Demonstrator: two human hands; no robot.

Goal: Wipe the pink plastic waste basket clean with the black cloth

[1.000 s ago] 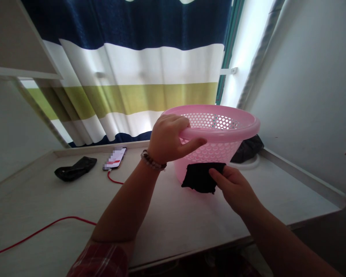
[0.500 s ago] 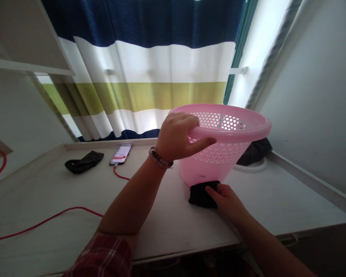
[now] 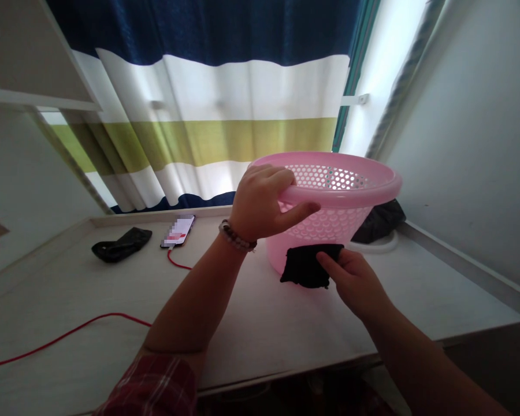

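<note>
A pink plastic basket with a perforated wall stands upright on the white desk. My left hand grips the near left part of its rim, fingers over the edge and thumb along the outside. A black cloth is pinched between the thumb and fingers of my right hand. The cloth is in front of the basket's lower wall and hides part of it; whether they touch I cannot tell.
A phone with a red cable lies at the back left, beside a black pouch-like item. Behind the basket on the right is a dark bag. A striped curtain hangs behind the desk.
My right hand has lifted the black cloth a little up along the front of the basket. My left hand keeps its hold on the rim. The whole view has shifted slightly.
</note>
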